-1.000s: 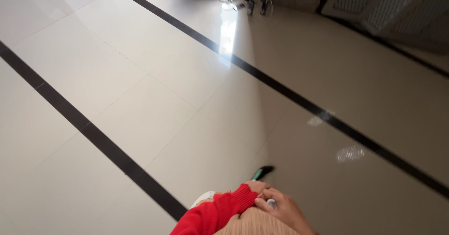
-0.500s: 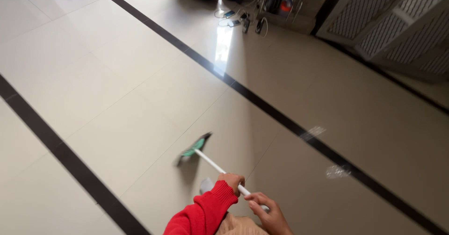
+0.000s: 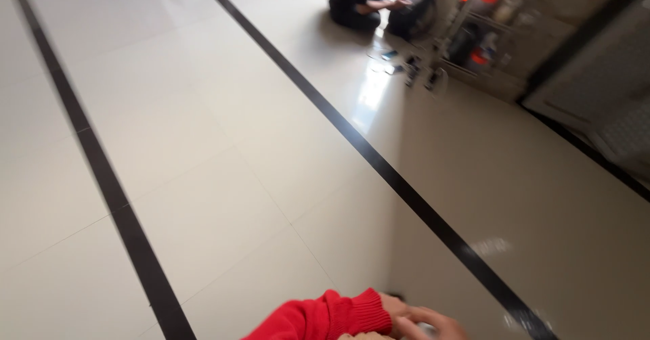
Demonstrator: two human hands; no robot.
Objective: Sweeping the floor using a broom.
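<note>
Mop handle [image 3: 425, 326], a pale sliver only, sits at the frame's bottom edge, well short of the black floor stripe [image 3: 406, 191]; its head is out of view. Left hand [image 3: 396, 307], red-sleeved, and right hand [image 3: 433, 325] crowd it, grip too blurred to tell. Glossy cream floor [image 3: 217, 177]; beyond the stripe, a seated person [image 3: 355, 0] beside a cluttered rack [image 3: 484, 32].

My hands [image 3: 413, 320] sat at six o'clock, low over the pale glossy tiled floor [image 3: 223, 177]. Two dark inlaid floor stripes [image 3: 379, 164] ran from six toward eleven and twelve o'clock. At one o'clock a seated person in dark clothes [image 3: 355, 2] faced a dark bag [image 3: 413, 18], with a metal wire rack of containers [image 3: 481, 35] to its right.
</note>
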